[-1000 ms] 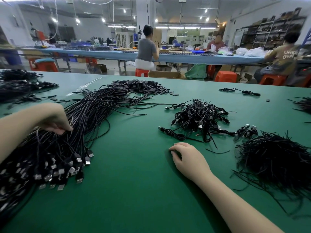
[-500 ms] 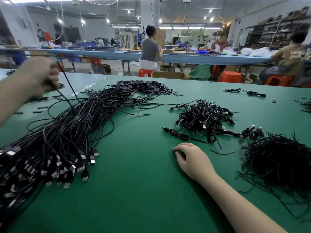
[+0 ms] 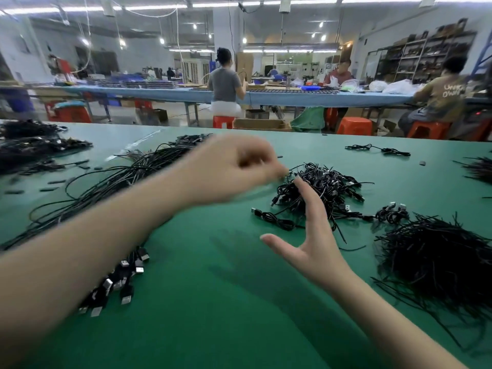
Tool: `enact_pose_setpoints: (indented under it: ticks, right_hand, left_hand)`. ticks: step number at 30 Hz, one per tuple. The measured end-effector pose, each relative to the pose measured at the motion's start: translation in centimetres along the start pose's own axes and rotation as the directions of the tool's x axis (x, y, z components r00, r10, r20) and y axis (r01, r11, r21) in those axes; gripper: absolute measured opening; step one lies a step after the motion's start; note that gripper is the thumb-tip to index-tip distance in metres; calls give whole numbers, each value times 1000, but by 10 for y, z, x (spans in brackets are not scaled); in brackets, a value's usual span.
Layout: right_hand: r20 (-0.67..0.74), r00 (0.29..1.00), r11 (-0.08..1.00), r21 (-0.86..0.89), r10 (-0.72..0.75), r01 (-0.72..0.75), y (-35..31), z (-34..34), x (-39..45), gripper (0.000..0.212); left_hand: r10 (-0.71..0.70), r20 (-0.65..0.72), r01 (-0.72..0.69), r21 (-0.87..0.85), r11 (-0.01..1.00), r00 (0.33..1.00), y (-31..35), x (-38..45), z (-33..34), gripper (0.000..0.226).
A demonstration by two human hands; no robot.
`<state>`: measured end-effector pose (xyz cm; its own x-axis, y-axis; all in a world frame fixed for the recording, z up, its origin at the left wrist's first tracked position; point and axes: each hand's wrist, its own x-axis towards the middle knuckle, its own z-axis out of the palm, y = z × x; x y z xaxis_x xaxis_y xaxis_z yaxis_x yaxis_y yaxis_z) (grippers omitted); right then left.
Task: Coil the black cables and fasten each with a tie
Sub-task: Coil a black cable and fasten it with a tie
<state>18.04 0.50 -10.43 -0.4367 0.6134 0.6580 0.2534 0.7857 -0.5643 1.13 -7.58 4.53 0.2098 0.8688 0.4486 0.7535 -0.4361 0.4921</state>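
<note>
A long bundle of loose black cables [image 3: 111, 187] lies at the left, its USB plugs [image 3: 125, 275] fanned out near my left forearm. My left hand [image 3: 231, 169] is blurred above the table's middle, fingers curled in a pinch on what looks like a thin black cable. My right hand [image 3: 314, 235] is raised with thumb and fingers spread, holding nothing, just in front of a heap of coiled cables [image 3: 332, 187]. A bushy pile of black ties [image 3: 439, 262] sits at the right.
The green table [image 3: 213, 315] also carries more cable heaps at the far left [image 3: 32, 145], a pile of small black pieces [image 3: 191, 138] and one coiled cable [image 3: 378, 149] at the back. People sit on red stools at a blue bench beyond.
My left hand left the loose bundle, rose with a cable, then swung right to the middle. My right hand lifted off the table and spread its fingers.
</note>
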Motion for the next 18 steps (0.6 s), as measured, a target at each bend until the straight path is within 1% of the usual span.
enact_pose_setpoints:
  ticks: [1,2,3,4,5,6,7,9,10,11,13,15,17,18]
  right_hand:
    - [50,998,998,58,-25,22,-10,-9,6,86]
    - [121,993,991,134,-12,-4,-18,-18,13,79]
    - [209,977,974,212,34,-79,-26,-26,20,66]
    - [293,951,955,243,96,-171,-31,-35,25,52]
    - [340,927,946,219,156,-240,-33,-42,29,40]
    - [335,920,952,151,203,-265,-33,-49,31,31]
    - [295,927,959,86,233,-269,-30,-56,32,23]
    - [234,935,960,22,267,-280,-25,-70,33,8]
    - [227,928,952,14,294,-305,-23,-76,34,10]
    - [230,916,941,8,328,-338,-22,-82,34,16]
    - [251,880,907,17,403,-420,-21,-92,35,23]
    - [355,817,877,-11,453,-481,-21,-100,34,23]
    - [482,741,856,-36,467,-516,-25,-97,32,21]
    - [508,725,850,-28,465,-526,-27,-91,32,20]
  left_hand:
    - [6,78,-10,39,999,997,0,0,16,24]
    - [-11,148,-3,95,996,989,-1,2,36,24]
    - [-49,186,24,133,991,981,-4,4,53,22]
    - [-87,216,57,142,988,973,-10,8,65,18]
    - [-128,249,106,100,989,960,-16,9,70,14]
    - [-153,270,152,24,988,951,-24,11,70,10]
    - [-163,284,188,-64,980,945,-29,11,69,9]
    - [-100,299,159,-179,971,949,-38,10,72,19]
    - [-74,299,131,-178,975,951,-43,9,72,24]
    - [-69,279,108,-129,986,958,-48,9,71,26]
    - [-91,163,86,41,995,982,-60,11,67,29]
    - [-126,30,119,172,978,992,-70,12,60,24]
    - [-120,-33,124,193,973,992,-74,13,59,17]
    - [-103,-44,110,177,978,994,-75,14,60,16]
